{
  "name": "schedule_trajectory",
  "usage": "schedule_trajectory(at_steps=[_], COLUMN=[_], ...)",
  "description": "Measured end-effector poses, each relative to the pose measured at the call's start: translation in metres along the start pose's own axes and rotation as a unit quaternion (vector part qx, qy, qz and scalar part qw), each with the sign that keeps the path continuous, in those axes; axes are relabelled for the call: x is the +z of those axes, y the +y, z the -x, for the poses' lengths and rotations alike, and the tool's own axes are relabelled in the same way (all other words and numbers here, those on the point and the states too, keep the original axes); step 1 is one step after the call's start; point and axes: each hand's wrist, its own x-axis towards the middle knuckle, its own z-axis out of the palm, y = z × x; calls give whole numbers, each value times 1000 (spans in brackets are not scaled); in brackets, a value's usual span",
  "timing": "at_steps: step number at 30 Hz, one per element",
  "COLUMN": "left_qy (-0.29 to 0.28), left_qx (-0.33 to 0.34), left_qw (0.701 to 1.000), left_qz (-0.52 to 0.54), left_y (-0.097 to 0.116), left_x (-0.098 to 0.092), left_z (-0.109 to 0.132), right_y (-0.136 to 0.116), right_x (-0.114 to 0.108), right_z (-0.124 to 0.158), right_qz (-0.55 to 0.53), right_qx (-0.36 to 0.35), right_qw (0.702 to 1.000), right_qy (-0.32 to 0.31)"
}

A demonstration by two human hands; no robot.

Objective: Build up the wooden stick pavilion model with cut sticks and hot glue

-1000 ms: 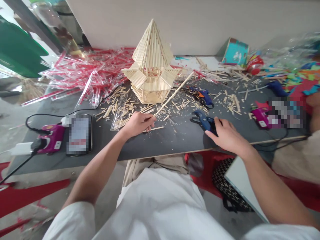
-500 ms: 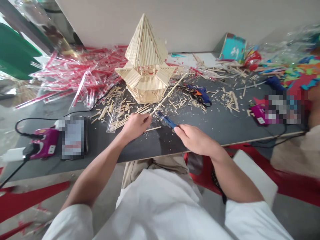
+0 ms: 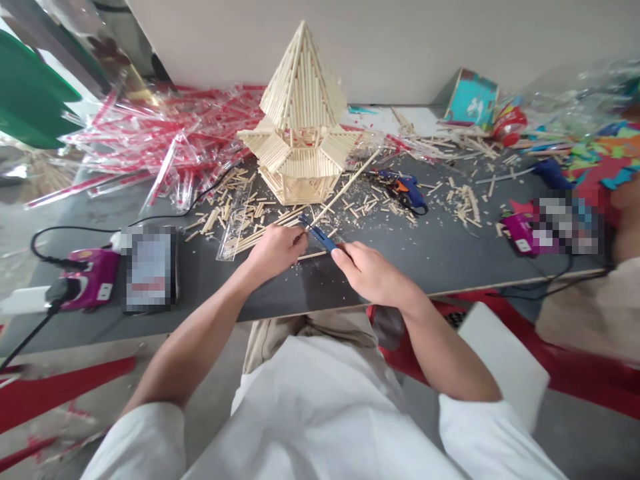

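Observation:
My left hand is closed in a pinch on the near end of a long thin wooden stick that slants up to the right over the dark table. My right hand grips blue-handled cutters, whose jaws meet the stick right beside my left fingers. Just behind stands a pagoda-like model built of small wooden sticks. Short cut stick pieces lie scattered around its base.
A blue glue gun lies right of the model. At left lie a pink device with a black cable and a blurred phone. Red-striped clear wrappers pile up at the back left. Another person's arm shows at the right edge.
My right hand picked the blue cutters up from the table at right and brought them left to the stick. My left hand stayed put, still holding the stick.

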Motion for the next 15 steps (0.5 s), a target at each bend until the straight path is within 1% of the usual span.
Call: schedule_trajectory(at_steps=[3,8,12,15], left_qy=[-10,-26,-33,-11], left_qx=[20,14,4,2], left_qw=[1000,999,999,998], left_qz=[-19,-26,-27,-60], left_y=[3,6,7,7], left_x=[-1,-1,1,6], left_z=[0,1,1,1], right_y=[-3,-2,2,5], right_x=[2,7,9,8], right_z=[-1,-3,-5,-7], right_qz=[35,105,118,123], right_qx=[22,60,53,47], right_qw=[999,993,992,991], right_qy=[4,0,-2,-9])
